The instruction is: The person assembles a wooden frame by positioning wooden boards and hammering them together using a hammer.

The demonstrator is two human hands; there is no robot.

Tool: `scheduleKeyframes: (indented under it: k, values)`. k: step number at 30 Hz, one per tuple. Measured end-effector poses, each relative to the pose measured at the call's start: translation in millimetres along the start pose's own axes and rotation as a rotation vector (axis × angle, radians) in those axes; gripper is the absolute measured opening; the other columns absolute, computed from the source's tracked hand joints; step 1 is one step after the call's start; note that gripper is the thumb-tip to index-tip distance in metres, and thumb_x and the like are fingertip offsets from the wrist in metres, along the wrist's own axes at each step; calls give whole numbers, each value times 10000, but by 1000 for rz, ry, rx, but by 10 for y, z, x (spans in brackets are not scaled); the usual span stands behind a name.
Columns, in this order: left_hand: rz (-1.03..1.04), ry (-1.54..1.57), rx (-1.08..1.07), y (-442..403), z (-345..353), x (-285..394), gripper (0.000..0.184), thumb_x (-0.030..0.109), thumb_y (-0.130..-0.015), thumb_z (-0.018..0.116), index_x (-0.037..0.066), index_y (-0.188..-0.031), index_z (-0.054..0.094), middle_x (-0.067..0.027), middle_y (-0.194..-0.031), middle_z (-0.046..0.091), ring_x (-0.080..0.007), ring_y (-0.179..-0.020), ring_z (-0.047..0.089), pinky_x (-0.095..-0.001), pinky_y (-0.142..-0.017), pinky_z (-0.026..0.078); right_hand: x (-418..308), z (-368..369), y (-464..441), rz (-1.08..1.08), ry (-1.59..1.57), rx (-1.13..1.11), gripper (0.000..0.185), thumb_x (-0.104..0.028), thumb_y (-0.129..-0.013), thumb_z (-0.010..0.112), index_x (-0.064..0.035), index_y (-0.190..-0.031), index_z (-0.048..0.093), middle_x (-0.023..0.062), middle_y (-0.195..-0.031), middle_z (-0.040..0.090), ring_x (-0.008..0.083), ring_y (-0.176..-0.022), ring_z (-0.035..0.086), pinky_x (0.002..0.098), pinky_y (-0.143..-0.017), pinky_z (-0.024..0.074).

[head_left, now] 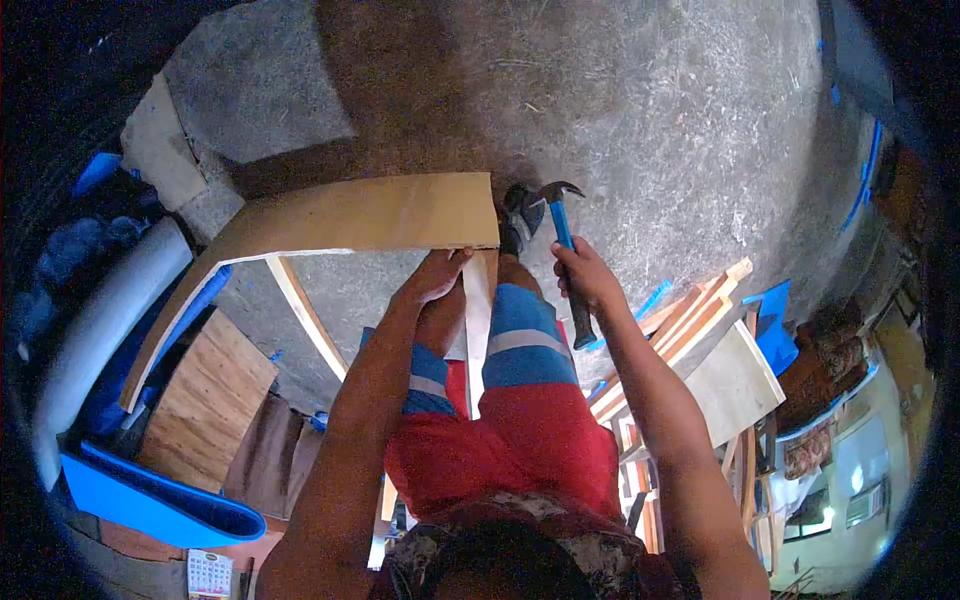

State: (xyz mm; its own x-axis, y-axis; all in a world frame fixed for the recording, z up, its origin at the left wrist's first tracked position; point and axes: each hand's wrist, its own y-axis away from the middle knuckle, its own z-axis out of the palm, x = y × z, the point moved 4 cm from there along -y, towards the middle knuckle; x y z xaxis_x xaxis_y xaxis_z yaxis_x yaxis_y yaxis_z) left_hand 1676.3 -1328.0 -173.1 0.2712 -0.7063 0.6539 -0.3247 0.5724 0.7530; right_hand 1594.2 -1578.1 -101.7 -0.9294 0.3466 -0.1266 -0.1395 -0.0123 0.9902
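Note:
A claw hammer (562,224) with a blue and black handle is in my right hand (585,273), its head pointing away from me over the floor. My left hand (437,275) is at the near edge of a tan wooden panel (370,213), close to its right corner. Its fingertips are at the panel's underside, and whether they pinch anything is hidden. The panel is joined to a wooden frame with a pale upright (478,330) between my legs and a slanting strip (305,315) further left.
Long wood pieces (690,320) and a pale board (735,385) lean at the right. A plywood piece (208,400), a blue curved sheet (160,500) and a foam roll (105,340) are at the left. Concrete floor (650,120) stretches ahead.

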Motion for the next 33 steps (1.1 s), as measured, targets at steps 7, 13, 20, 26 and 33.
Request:
scheduleKeyframes:
  k: [7,13,20,26,33]
  values:
    - [-67,55,-99,94,-27,134,564,404,-949,504,5,-1340,427,-216,-1367,472,-365,-1304,406,-414,-1089,305,-34,98,109,-59,252,-20,321,-357,-929,540,-47,-1002,498,81,-720,551,189,-575,569,343,-523,479]
    - [-240,-179,-254,264,-273,-5,435,294,-974,477,-18,-1276,451,-194,-1257,561,-342,-1118,563,-420,-969,442,-137,179,268,-180,440,38,402,-367,-900,578,-50,-1142,533,163,-928,653,252,-785,650,364,-711,510]
    - [-21,1277,124,298,-4,1422,307,186,-993,463,57,-1271,468,-112,-1188,588,-224,-1076,575,-334,-945,468,-477,612,489,-377,143,19,311,-219,-855,685,-75,-1080,525,18,-767,581,90,-593,535,240,-507,427]
    - [61,1014,120,191,51,1411,338,217,-1028,372,26,-1300,435,-143,-1234,552,-214,-1179,530,-331,-1022,419,-703,627,512,-389,209,150,349,-213,-834,705,-66,-1096,526,6,-791,593,84,-592,535,235,-521,433]
    - [-24,1090,370,343,-360,1416,328,170,-988,474,36,-1286,498,-97,-1262,548,-170,-1089,560,-320,-983,451,-640,596,351,-403,88,99,290,-216,-840,668,-56,-1037,527,110,-783,622,201,-589,617,338,-542,501]
